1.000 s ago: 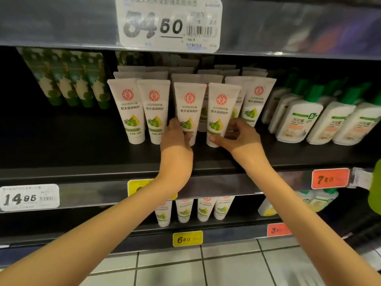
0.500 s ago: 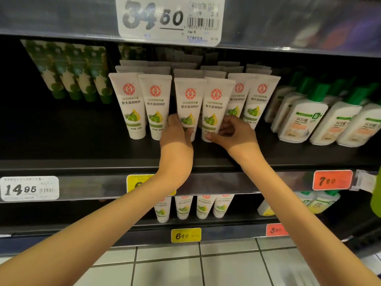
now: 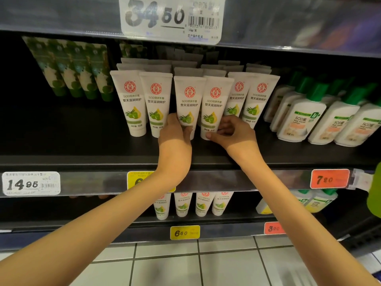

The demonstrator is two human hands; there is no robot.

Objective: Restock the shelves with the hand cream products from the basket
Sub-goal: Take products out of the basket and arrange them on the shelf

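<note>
Our left hand (image 3: 175, 141) gripped the third tube (image 3: 189, 100) low by its cap, and our right hand (image 3: 235, 135) pinched the fourth tube (image 3: 215, 104) likewise. Both stood cap-down in the front row, back from the shelf's (image 3: 82, 161) front edge, held so, we judged, to close gaps and face labels outward.

Dark shelf (image 3: 82, 145) with upright white hand cream tubes (image 3: 134, 104), green tubes (image 3: 68, 73), white lotion bottles (image 3: 299, 122).
</note>
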